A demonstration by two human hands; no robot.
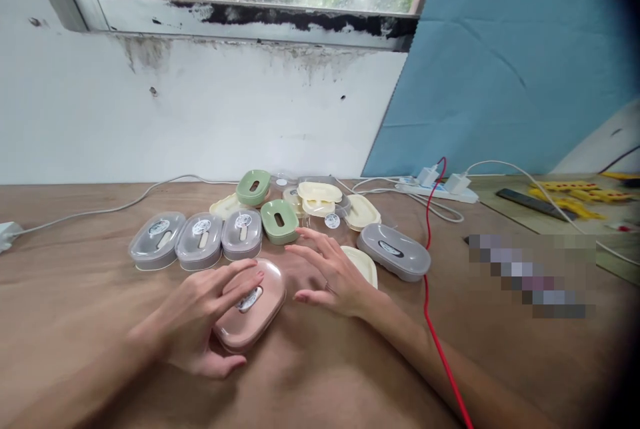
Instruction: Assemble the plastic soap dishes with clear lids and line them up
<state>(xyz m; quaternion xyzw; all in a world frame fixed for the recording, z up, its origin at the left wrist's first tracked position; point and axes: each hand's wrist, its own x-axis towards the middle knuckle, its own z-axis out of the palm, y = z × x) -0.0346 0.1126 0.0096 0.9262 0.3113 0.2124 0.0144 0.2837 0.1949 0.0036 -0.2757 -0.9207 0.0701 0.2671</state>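
A pink oval soap box (263, 306) with a clear lid and a round label lies on the table in front of me. My left hand (205, 312) is over its left part, fingers loosely stretched across the lid and thumb spread apart by the near edge. To the right of the box is my right hand (330, 276), open and holding nothing, its fingers spread. Its fingertips are close to a green soap dish (287, 234) with a slot in the middle. A cream lid-like piece (363, 266) lies partly hidden behind this hand.
Three grey lidded soap boxes (201, 246) stand in a row at the left. Behind are another green dish (247, 196) and several cream pieces (363, 211). A grey box (395, 252) sits right, beside a red cable (435, 329). A power strip (450, 194) lies by the wall.
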